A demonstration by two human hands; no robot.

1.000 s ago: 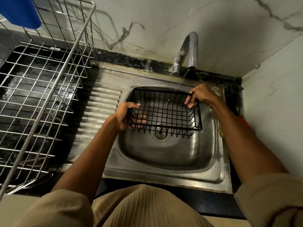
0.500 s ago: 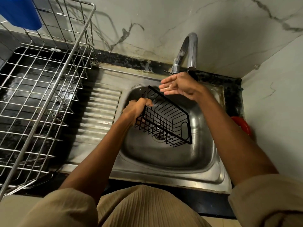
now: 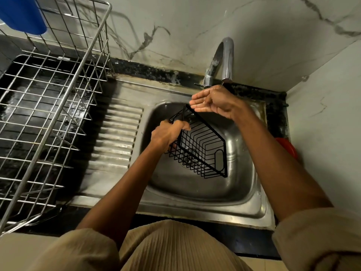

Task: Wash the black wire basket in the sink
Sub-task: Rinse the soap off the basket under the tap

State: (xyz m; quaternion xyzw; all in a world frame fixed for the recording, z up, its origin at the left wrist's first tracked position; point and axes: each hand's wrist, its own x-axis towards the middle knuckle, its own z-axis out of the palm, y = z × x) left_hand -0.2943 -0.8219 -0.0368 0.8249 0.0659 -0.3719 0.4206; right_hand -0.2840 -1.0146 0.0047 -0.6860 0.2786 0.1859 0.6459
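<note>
The black wire basket (image 3: 203, 147) hangs tilted over the steel sink (image 3: 195, 188), its far corner raised and its near corner low above the drain. My left hand (image 3: 168, 134) grips its left rim, fingers curled round the wire. Beneath the spout of the chrome tap (image 3: 222, 61), my right hand (image 3: 213, 101) is cupped palm up and wet, just above the basket's raised corner and holding nothing. A thin stream of water falls from the spout onto it.
A large steel wire dish rack (image 3: 48, 106) stands on the black counter at the left, with a blue container (image 3: 21, 14) at its far corner. The ribbed drainboard (image 3: 117, 139) lies between rack and sink. A red object (image 3: 287, 147) sits at the sink's right edge by the marble wall.
My right hand let go of the basket's right rim and rose to cup under the tap. The basket, held by my left hand alone, swung from level to tilted.
</note>
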